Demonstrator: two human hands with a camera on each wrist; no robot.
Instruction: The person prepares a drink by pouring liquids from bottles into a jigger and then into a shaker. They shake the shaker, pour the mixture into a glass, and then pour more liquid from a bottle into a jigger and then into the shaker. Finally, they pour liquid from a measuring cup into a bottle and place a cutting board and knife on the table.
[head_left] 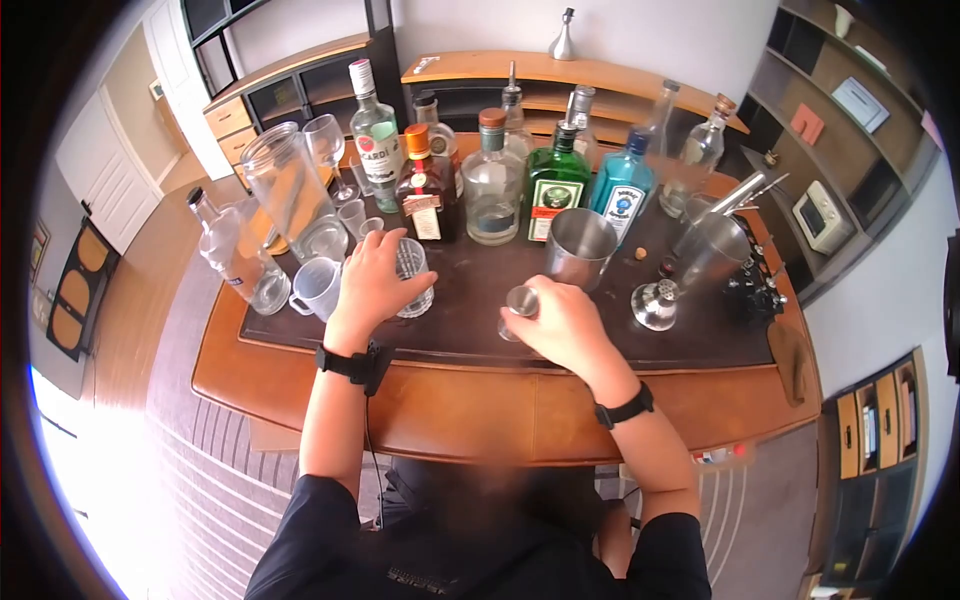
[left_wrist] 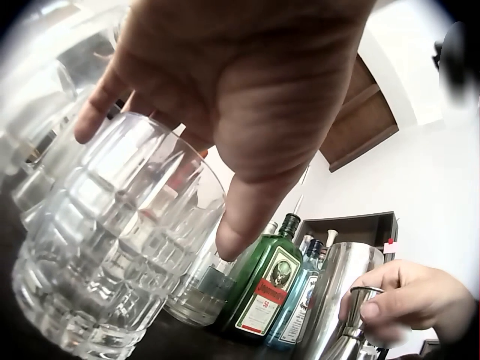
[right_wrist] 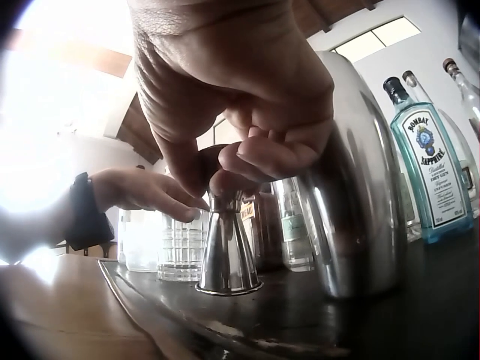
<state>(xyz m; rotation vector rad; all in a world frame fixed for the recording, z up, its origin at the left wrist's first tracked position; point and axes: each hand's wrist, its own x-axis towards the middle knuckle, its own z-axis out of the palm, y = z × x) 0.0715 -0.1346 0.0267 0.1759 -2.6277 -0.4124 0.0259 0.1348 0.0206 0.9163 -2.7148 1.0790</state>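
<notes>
My left hand (head_left: 372,282) reaches over a clear cut-glass tumbler (head_left: 413,285), its thumb held apart from the fingers. In the left wrist view the tumbler (left_wrist: 112,240) stands under the palm, with the thumb near its rim. My right hand (head_left: 566,328) pinches a double-ended metal jigger (head_left: 521,299) between thumb and fingers. From the right wrist, the jigger (right_wrist: 229,255) appears upright at the dark mat, gripped around its upper part. Close to that hand stands a steel shaker tin (head_left: 580,250).
Behind the hands runs a row of bottles, including a green one (head_left: 556,185) and a blue one (head_left: 622,190). A plastic measuring jug (head_left: 318,290) and a large glass jar (head_left: 290,190) stand left. To the right are a metal-footed mixing glass (head_left: 655,305) and bar tools (head_left: 740,190).
</notes>
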